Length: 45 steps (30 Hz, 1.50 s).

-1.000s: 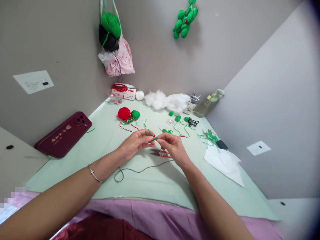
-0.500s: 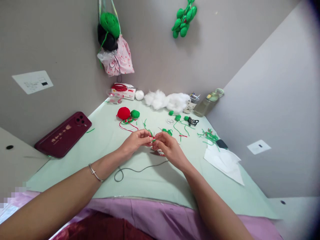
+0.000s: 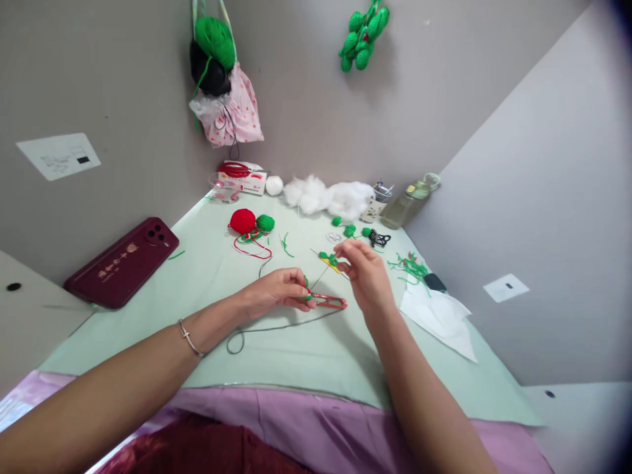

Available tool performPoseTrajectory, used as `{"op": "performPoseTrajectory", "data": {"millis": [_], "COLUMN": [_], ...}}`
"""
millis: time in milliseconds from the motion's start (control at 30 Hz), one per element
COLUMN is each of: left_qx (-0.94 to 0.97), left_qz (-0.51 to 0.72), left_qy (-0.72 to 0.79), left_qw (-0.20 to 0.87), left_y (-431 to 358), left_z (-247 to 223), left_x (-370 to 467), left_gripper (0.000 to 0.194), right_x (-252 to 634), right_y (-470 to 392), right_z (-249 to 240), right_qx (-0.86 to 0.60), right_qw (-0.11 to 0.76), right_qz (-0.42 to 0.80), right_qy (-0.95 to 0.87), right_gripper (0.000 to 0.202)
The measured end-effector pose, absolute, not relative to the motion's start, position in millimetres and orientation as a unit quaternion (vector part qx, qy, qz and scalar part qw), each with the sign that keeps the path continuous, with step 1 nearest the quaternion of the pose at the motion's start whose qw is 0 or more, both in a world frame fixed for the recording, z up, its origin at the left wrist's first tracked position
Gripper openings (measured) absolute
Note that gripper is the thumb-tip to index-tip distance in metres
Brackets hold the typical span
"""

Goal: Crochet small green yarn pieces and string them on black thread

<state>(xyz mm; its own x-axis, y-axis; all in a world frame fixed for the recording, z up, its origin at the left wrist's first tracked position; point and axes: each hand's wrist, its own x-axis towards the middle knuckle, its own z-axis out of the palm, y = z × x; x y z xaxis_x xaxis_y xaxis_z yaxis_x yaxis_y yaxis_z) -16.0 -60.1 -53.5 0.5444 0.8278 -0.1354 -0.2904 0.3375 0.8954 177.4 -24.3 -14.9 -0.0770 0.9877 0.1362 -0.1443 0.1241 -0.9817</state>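
A small green and red yarn piece [image 3: 308, 295] is pinched in my left hand [image 3: 276, 291] over the middle of the table. My right hand [image 3: 363, 266] is raised to the right of it, fingers bent together. Between the two hands runs a thin dark strand [image 3: 320, 279], which seems to end at my right fingertips; whether a needle is there is too small to tell. Just right of my left fingertips lies a pair of red-orange snips [image 3: 336, 302]. Green knitted bits [image 3: 328, 258] rest on a yellow item behind my right hand.
Red yarn ball [image 3: 243, 221] and green yarn ball [image 3: 265, 224] stand behind my left hand. White stuffing [image 3: 350, 200], a bottle [image 3: 409, 203] and a cup [image 3: 376, 204] line the back. A phone [image 3: 123, 262] leans left; white paper [image 3: 437, 316] lies right.
My right hand has moved up and right, away from my left hand, drawing the strand out between them. My left hand has shifted slightly down, still with the yarn piece. The snips show more fully.
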Motion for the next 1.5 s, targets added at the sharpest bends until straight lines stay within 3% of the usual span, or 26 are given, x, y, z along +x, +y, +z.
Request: {"op": "performPoseTrajectory", "data": {"millis": [133,300,400,500,567,667,800,1033,1500], "left_qx": [0.424,0.44,0.444,0.451,0.453,0.456,0.459,0.468,0.427], "left_qz": [0.375,0.365,0.374,0.372,0.374,0.382,0.402,0.391,0.386], "left_qy": [0.302,0.29,0.29,0.296,0.309,0.33,0.348,0.345,0.33], "left_qw": [0.767,0.767,0.76,0.755,0.748,0.733,0.711,0.714,0.748], "left_y": [-58,-55,-54,-54,-54,-53,-52,-50,-49], "left_z": [-51,-46,-44,-44,-45,-46,-47,-50,-58], "left_x": [-21,-30,-33,-32,-31,-31,-29,-29,-34], "left_gripper": [0.019,0.018,0.018,0.02,0.022,0.023,0.024,0.022,0.021], "right_x": [224,313,344,329,297,236,180,186,245], "right_y": [8,35,39,38,31,7,-32,-38,7], "right_z": [-13,-12,-8,-6,-8,-12,-17,-7,-9], "right_qx": [-0.401,-0.404,-0.399,-0.398,-0.405,-0.406,-0.407,-0.386,-0.611], "right_qw": [0.512,0.586,0.607,0.598,0.566,0.498,0.303,0.201,0.388], "right_qz": [0.606,0.453,0.427,0.437,0.465,0.513,0.554,0.47,0.039], "right_qy": [-0.459,-0.537,-0.538,-0.542,-0.547,-0.569,-0.66,-0.768,-0.689], "right_gripper": [0.035,0.046,0.057,0.048,0.033,0.027,0.035,0.039,0.028]}}
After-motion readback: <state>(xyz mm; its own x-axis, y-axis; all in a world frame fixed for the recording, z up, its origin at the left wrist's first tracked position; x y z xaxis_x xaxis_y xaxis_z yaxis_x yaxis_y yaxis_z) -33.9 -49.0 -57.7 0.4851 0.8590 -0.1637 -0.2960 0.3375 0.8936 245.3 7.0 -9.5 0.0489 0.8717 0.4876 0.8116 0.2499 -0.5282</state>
